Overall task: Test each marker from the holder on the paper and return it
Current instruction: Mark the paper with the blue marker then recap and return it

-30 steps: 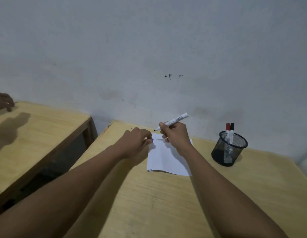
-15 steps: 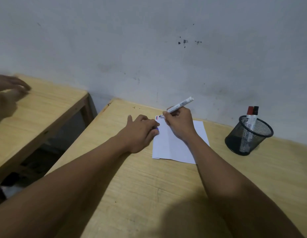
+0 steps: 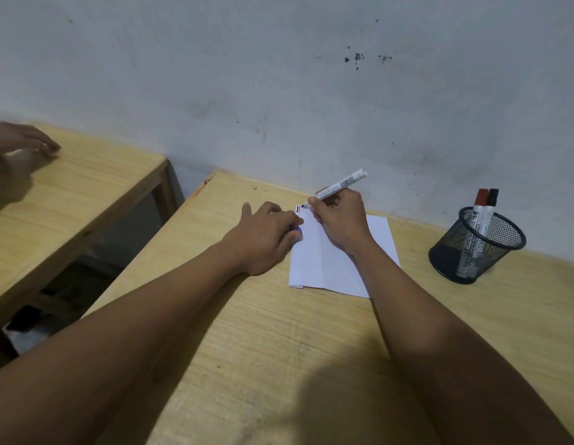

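Observation:
A folded white paper (image 3: 330, 264) lies on the wooden table (image 3: 273, 332) near the wall. My right hand (image 3: 342, 220) grips a white marker (image 3: 342, 184), its tip touching the paper's far left corner, where short red and dark strokes (image 3: 298, 209) show. My left hand (image 3: 266, 237) presses on the paper's left edge with a blue cap (image 3: 297, 232) held under its fingers. A black mesh holder (image 3: 476, 248) stands to the right of the paper with a red-capped marker (image 3: 480, 203) and a black-capped marker (image 3: 491, 203) upright in it.
A second wooden table (image 3: 70, 191) stands to the left across a gap. Another person's hand (image 3: 21, 138) rests on its far left. A stained grey wall (image 3: 279, 85) runs right behind both tables.
The camera has tilted down and moved closer. Coloured strokes now show at the paper's corner under the marker tip. The other person's hand has shifted on the left table.

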Motion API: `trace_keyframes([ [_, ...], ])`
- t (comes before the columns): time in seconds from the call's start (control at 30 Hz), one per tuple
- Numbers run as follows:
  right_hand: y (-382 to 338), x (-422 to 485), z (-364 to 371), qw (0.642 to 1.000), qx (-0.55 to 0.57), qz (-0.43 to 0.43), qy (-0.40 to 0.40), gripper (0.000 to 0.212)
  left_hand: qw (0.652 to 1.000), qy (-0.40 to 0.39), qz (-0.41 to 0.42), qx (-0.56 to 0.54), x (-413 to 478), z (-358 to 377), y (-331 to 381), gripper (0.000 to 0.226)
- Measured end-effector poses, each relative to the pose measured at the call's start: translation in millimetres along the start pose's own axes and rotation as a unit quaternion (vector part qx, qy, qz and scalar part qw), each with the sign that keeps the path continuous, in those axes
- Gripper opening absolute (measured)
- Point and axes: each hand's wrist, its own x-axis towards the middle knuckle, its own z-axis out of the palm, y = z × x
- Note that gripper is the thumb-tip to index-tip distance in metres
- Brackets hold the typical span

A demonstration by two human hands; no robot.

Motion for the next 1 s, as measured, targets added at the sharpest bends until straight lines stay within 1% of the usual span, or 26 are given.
trace_keyframes([
  [0.27,-3,0,-1,1.0,-0.024,0.006,-0.01,0.018,1.0,0.004,0.0,0.003,1,1,-1,0.031],
  [0.47,-4,-4,-4,0.999,-0.018,0.014,-0.03,0.014,1.0,0.004,-0.001,-0.003,0,1,-1,0.031],
  [0.67,-9,-6,-6,0.999,-0.018,0.004,-0.041,0.011,1.0,0.008,0.0,0.001,1,0,-1,0.032],
  [0.73,-12,-6,-8,0.999,0.012,0.019,-0.036,0.011,1.0,0.009,-0.001,-0.001,1,-1,-1,0.033],
  [0.83,-22,-8,-15,0.988,0.139,0.058,-0.02,0.009,1.0,0.01,-0.003,0.001,0,-2,1,0.036],
  [0.93,-41,-14,-31,0.978,0.201,0.05,0.021,0.005,1.0,0.004,-0.006,-0.005,-2,-8,5,0.037],
  [1.0,-59,-22,-45,0.974,0.219,0.028,0.039,0.002,1.0,0.017,-0.001,-0.016,-5,-14,12,0.03],
])
